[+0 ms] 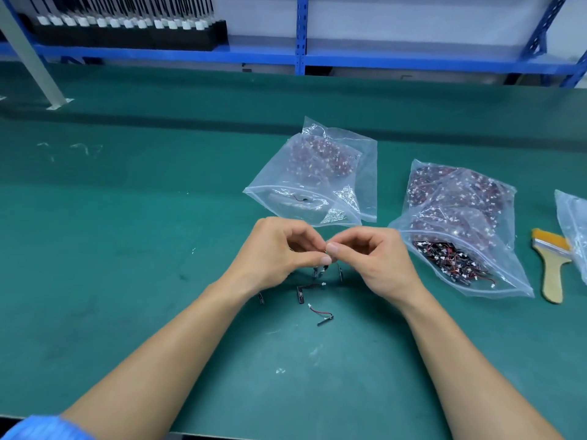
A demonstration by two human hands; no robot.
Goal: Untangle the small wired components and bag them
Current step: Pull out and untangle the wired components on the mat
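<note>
Two grips meet fingertip to fingertip above the middle of the green worktop (127, 223). The left grip (273, 258) and the right grip (371, 262) are both narrowed to a pinch, thumb against curled forefinger, and each holds part of a small tangle of wired components (319, 271) that hangs just under the fingers. Which piece each one has is too small to tell.

At six o'clock from the tangle, several loose components (300, 294) lie on the worktop: slim black bodies with red and black leads and white plugs. One more lies at seven o'clock, partly under the left wrist.

At twelve o'clock lies a clear zip bag (317, 166), its mouth facing the person, with a single component near the mouth and a packed smaller bag farther back inside. At three o'clock a fuller bag (460, 214) lies open-mouthed, with components heaped at the opening. Farther toward three o'clock, a wooden-handled brush (552, 268) rests beside another bag (575, 217), which is cut off by the edge. A blue shelf (413, 60) runs along the far side.
</note>
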